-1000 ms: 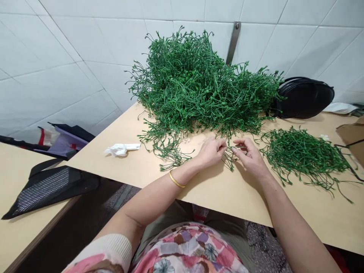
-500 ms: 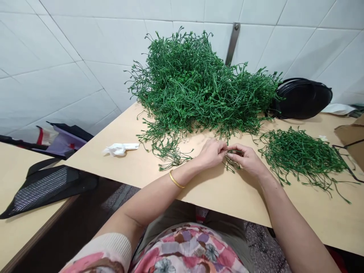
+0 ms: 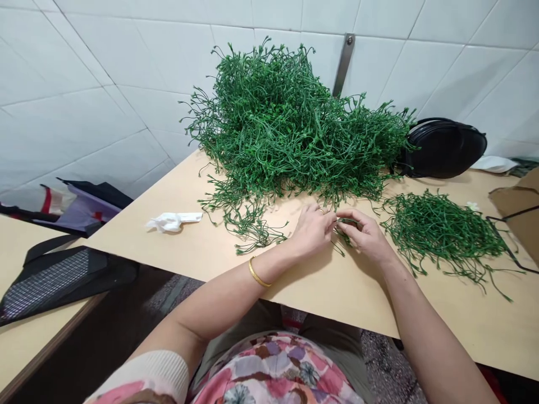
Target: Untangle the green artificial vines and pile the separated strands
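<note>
My left hand and my right hand meet over the table, fingertips almost touching. Both are closed on a small green plastic-looking sprig with thin stems, mostly hidden by the fingers. Behind them rises a large heap of similar green sprigs, its front edge close to my fingers. A few loose sprigs lie left of my left hand. On the right is a smaller, flatter pile of sprigs, beside my right forearm.
A crumpled white tissue lies at the left of the table. At the back right stand a black bag, a cardboard box and a pair of glasses. A black mesh bag rests on another surface at left.
The hands stay together in nearly the same place, with the fingers shifting slightly on the sprig. Less of the sprig shows below the right fingers. The view has moved a little.
</note>
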Tool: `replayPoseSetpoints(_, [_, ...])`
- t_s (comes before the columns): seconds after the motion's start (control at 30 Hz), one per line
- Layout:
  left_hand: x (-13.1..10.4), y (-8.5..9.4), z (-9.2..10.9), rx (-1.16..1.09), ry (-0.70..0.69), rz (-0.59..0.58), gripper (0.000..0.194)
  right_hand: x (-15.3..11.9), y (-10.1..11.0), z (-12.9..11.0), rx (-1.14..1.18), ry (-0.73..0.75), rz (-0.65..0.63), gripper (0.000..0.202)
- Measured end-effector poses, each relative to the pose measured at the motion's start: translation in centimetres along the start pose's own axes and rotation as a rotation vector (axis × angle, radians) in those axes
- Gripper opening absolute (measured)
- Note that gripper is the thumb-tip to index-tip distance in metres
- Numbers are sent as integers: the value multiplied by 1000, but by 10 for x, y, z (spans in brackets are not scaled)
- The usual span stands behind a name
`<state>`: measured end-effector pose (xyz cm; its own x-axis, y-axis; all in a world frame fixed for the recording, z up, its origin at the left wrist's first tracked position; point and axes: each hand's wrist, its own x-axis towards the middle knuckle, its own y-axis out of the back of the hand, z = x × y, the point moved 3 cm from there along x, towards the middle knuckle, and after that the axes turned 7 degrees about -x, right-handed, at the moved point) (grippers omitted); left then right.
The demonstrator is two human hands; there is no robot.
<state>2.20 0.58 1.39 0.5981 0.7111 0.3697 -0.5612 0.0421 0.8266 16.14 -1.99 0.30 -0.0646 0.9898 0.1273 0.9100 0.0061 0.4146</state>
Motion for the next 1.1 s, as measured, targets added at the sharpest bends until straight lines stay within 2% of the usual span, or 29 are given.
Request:
replayPoseSetpoints(0.1, [1, -1, -4, 4, 24, -16, 20, 1, -1, 0, -124, 43, -48, 16])
replayPoseSetpoints(0.23, [3, -1, -5, -31, 54, -57, 22, 1, 0, -2, -226, 51, 48, 27])
replayPoseSetpoints(0.37, [3, -1, 2, -115, 68, -101, 19, 3, 2, 2, -228, 15, 134, 29])
replayPoseSetpoints(0.47, [1, 0, 9, -194, 70, -173, 17, 8, 17, 20, -56, -130, 381, 29])
replayPoseSetpoints(0.53, [0, 1, 9, -245, 106, -176, 17, 8, 31, 34, 68, -218, 565, 29])
replayPoseSetpoints(0.6, [-1, 4, 4, -298, 165, -139, 20, 6, 39, 38, 106, -229, 624, 28])
replayPoseSetpoints(0.67, [0, 5, -1, -352, 206, -106, 22, 3, 39, 31, 77, -177, 585, 26])
replayPoseSetpoints(0.73, [1, 5, -3, -393, 200, -108, 21, -1, 33, 17, 53, -106, 492, 23])
replayPoseSetpoints(0.83, [1, 3, -3, -393, 159, -96, 22, -3, 15, 1, 102, -73, 255, 23])
replayPoseSetpoints(0.93, [2, 3, -3, -344, 139, -50, 25, -2, 0, 1, 130, -72, 25, 25])
replayPoseSetpoints(1.0, [2, 4, -3, -333, 141, -41, 26, 0, -2, 5, 68, -35, 1, 24])
replayPoseSetpoints(1.1, [1, 4, -5, -390, 177, -71, 23, 2, 0, 11, -58, 28, 34, 21])
